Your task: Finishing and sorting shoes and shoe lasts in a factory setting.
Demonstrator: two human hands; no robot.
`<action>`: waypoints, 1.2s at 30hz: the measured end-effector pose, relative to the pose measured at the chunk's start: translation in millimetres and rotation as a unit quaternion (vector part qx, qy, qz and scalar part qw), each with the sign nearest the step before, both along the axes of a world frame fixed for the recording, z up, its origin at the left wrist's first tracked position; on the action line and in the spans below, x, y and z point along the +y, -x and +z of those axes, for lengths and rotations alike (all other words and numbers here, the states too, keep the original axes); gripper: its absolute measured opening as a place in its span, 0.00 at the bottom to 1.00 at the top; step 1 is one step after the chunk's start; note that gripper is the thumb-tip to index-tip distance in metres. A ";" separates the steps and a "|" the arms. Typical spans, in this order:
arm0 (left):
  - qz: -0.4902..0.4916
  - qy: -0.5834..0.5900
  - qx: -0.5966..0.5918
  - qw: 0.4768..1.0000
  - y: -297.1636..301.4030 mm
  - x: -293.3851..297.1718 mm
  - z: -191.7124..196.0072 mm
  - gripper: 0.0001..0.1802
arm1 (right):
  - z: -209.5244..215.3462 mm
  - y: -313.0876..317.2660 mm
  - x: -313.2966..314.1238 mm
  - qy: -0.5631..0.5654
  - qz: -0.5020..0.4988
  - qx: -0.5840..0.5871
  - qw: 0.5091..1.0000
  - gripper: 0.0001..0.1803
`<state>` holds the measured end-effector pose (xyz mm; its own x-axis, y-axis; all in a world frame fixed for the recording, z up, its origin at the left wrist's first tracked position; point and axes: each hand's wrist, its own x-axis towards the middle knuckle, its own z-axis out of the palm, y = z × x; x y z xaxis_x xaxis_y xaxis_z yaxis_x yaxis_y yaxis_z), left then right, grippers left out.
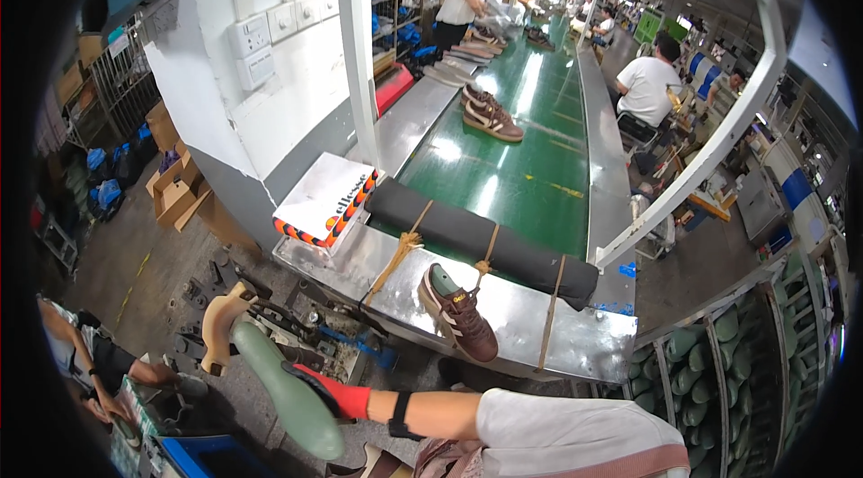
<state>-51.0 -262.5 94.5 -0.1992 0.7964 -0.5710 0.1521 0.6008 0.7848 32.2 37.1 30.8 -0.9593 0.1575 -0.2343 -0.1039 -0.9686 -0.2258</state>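
Near the desk point(589, 345), we are pinching the green shoe last point(280, 393) in the right hand point(325, 390), its body lying leftward, its long axis slanting across the forearm's line.

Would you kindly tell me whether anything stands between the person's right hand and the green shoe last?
Nothing visible does: the red-gloved right hand holds the green shoe last directly by its side, with no object showing between them.

"What workplace am I viewing from afar?"

"A shoe factory, I'd say: brown sneakers point(493, 122) sit on a long green conveyor belt point(548, 186), workers point(649, 87) line both sides, and green foot-shaped forms point(698, 355) are racked in rows at lower right."
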 end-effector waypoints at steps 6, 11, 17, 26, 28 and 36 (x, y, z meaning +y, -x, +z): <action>0.057 -0.059 0.163 0.983 -26.7 113.1 -69.8 0.41 | 6.5 -119.5 63.6 -0.173 -0.047 -0.001 0.984 0.24; 0.115 -0.172 0.367 0.907 -70.1 307.6 -148.3 0.47 | 15.7 -275.6 141.7 -0.149 -0.216 -0.140 0.955 0.24; 0.012 -0.200 0.401 0.894 -119.3 482.4 -175.8 0.43 | -30.9 -429.8 185.9 -0.296 -0.392 -0.440 0.752 0.24; 0.107 -0.068 -0.226 0.966 -293.7 440.9 -151.5 0.49 | -113.4 -460.0 147.4 -0.521 -0.205 -0.728 0.396 0.44; 0.191 -0.101 -0.036 0.976 -319.4 455.0 -158.4 0.46 | -104.9 -451.6 147.0 -0.549 -0.163 -0.731 0.371 0.47; 0.248 -0.182 -0.384 0.871 -241.2 398.0 -127.4 0.24 | -7.9 -351.7 158.6 -0.426 -0.404 -0.362 0.724 0.43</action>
